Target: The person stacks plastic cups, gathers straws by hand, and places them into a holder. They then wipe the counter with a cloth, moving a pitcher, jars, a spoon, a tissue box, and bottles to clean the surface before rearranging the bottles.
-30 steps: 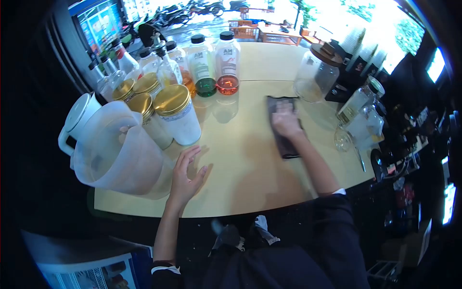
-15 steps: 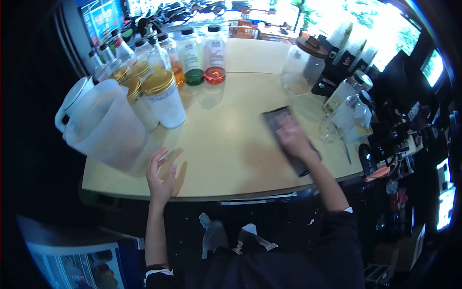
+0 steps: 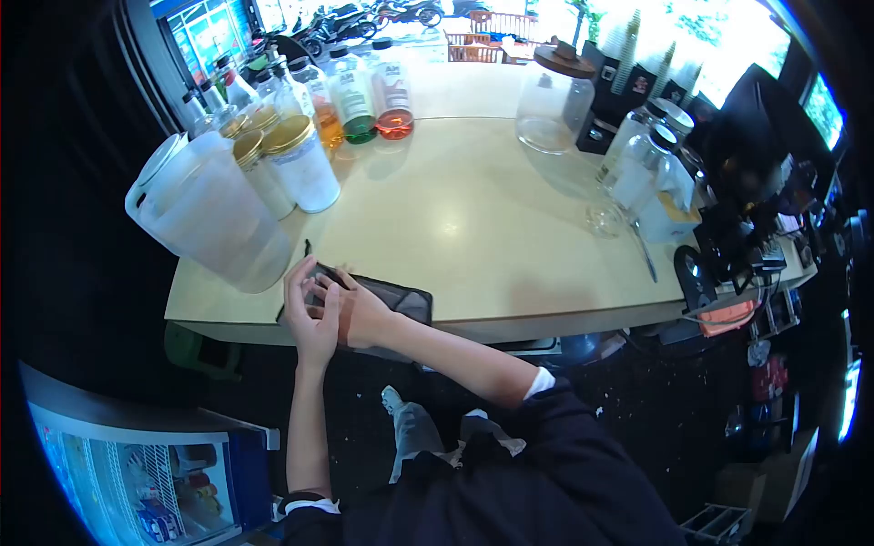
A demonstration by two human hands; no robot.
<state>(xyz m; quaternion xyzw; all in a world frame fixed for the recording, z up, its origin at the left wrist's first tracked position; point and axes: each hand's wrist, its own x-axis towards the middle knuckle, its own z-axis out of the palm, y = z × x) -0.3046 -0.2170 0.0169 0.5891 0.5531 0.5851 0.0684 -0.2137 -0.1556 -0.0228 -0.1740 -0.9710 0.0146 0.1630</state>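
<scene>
A dark, thin cloth [image 3: 407, 300] lies at the near left edge of the pale table [image 3: 455, 209], part of it hanging over the edge. My right hand [image 3: 362, 317] is on the cloth, with its fingers curled into it. Right beside it, my left hand [image 3: 314, 314] is open with curved fingers and overlaps the right fingertips in view. Whether the left fingers touch the cloth cannot be made out. A frosted plastic pitcher [image 3: 214, 218] stands just beyond my left hand, near a gold-lidded jar of white contents [image 3: 305, 168].
Bottles, including a green one [image 3: 355, 105] and a red one [image 3: 394, 100], stand at the back left. A wooden-lidded glass jar [image 3: 551, 109] is at the back right. Clear bottles [image 3: 651, 168], a tissue box [image 3: 669, 223] and a metal utensil [image 3: 645, 250] line the right side.
My right hand has swept the cloth from the right of the table to the near left edge, beside my left hand. The left hand stays open. The view has shifted slightly.
</scene>
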